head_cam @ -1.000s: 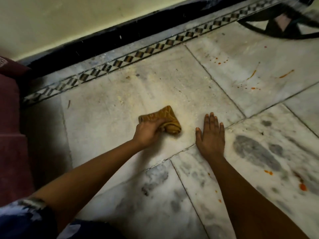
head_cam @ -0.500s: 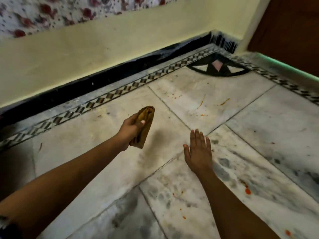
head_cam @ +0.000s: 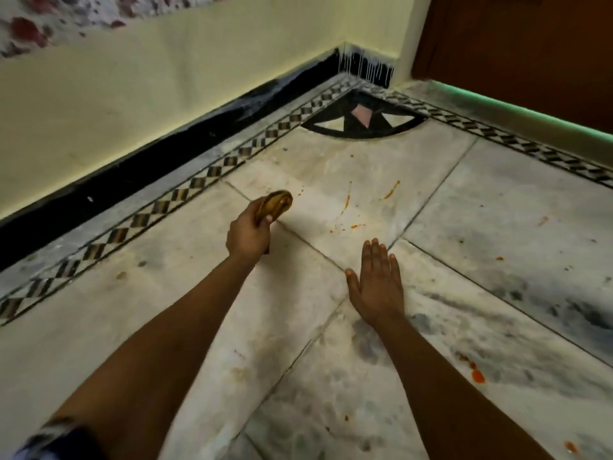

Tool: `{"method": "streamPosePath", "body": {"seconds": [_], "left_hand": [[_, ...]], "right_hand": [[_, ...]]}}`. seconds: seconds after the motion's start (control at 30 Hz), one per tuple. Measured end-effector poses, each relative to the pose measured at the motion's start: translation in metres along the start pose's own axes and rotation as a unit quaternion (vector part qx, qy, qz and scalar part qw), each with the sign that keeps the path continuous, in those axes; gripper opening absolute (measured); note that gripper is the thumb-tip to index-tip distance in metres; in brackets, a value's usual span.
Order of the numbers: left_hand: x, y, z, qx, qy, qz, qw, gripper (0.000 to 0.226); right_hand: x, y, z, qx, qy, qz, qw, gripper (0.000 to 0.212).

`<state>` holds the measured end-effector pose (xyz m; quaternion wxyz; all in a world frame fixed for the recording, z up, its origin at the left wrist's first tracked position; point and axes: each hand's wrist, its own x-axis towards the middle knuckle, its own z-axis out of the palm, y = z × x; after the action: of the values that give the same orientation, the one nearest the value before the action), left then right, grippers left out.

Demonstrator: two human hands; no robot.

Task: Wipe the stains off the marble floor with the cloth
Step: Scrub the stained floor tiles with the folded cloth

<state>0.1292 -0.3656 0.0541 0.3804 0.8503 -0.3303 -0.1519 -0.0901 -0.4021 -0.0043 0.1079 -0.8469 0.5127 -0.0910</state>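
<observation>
**Near the corner of the room: cloth lifted, orange stains waiting**

On the pale grey-veined marble floor [head_cam: 497, 207], by the checkered border inlay [head_cam: 185, 194], the left hand [head_cam: 248, 232] is gripping the bunched mustard-yellow patterned cloth [head_cam: 277, 204], fingers curled round it, with the wad seeming to hover just above the tile rather than pressing on it (contact is hard to judge from this angle). The right hand [head_cam: 376, 283] is lying flat, fingers straight and together, bracing on the floor and holding nothing.

The thin orange-red streaks and drops [head_cam: 348, 202] are sitting just right of the cloth, between it and the braced hand. More red spots [head_cam: 477, 376] are lying well apart, lower right.

Risks, as I judge them:
- The cloth is wadded tight, so only a small face would be meeting the stain, and it could be smearing the orange wider instead of lifting it.
- A sweep toward the right hand could be dragging residue under the palm.
- Leaning on a damp or greasy tile, the bracing hand could be slipping.
- The scattered spots lower right could easily be getting missed.

No brand, label or readable writing is showing anywhere.
</observation>
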Motion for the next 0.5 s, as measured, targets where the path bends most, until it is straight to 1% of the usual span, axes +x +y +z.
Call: {"method": "streamPosePath", "body": {"seconds": [0.07, 0.13, 0.17, 0.2, 0.23, 0.27, 0.3, 0.33, 0.37, 0.43, 0.5], "left_hand": [[0.018, 0.004, 0.022, -0.023, 0.051, -0.027, 0.998, 0.038], [0.037, 0.003, 0.040, -0.015, 0.075, -0.009, 0.997, 0.040], [0.046, 0.000, 0.046, 0.000, 0.068, 0.014, 0.998, 0.042], [0.058, -0.006, 0.056, 0.028, 0.039, 0.039, 0.998, 0.043], [0.070, -0.010, 0.064, 0.072, -0.011, 0.064, 0.995, 0.045], [0.080, -0.016, 0.074, 0.128, -0.081, 0.080, 0.985, 0.046], [0.085, -0.021, 0.081, 0.186, -0.148, 0.090, 0.967, 0.049], [0.089, -0.025, 0.087, 0.237, -0.191, 0.101, 0.947, 0.052], [0.093, -0.031, 0.094, 0.269, -0.200, 0.116, 0.935, 0.054], [0.102, -0.039, 0.101, 0.300, -0.169, 0.139, 0.929, 0.055], [0.117, -0.039, 0.106, 0.311, -0.171, 0.126, 0.926, 0.059]], "right_hand": [[0.015, 0.001, 0.011, -0.008, -0.005, 0.004, 1.000, 0.090], [0.028, 0.002, 0.022, -0.010, -0.011, 0.019, 1.000, 0.090], [0.033, 0.003, 0.024, -0.009, -0.012, 0.027, 1.000, 0.089], [0.040, 0.004, 0.030, -0.008, -0.015, 0.040, 0.999, 0.086], [0.045, 0.005, 0.033, -0.006, -0.014, 0.051, 0.999, 0.083], [0.053, 0.007, 0.039, -0.005, -0.014, 0.061, 0.998, 0.079], [0.058, 0.008, 0.043, -0.007, -0.008, 0.068, 0.998, 0.076], [0.063, 0.010, 0.046, -0.011, 0.002, 0.071, 0.997, 0.075], [0.068, 0.011, 0.051, -0.014, 0.007, 0.075, 0.997, 0.074], [0.075, 0.013, 0.061, -0.015, 0.013, 0.092, 0.996, 0.073], [0.080, 0.013, 0.070, -0.013, 0.023, 0.124, 0.992, 0.073]]}}
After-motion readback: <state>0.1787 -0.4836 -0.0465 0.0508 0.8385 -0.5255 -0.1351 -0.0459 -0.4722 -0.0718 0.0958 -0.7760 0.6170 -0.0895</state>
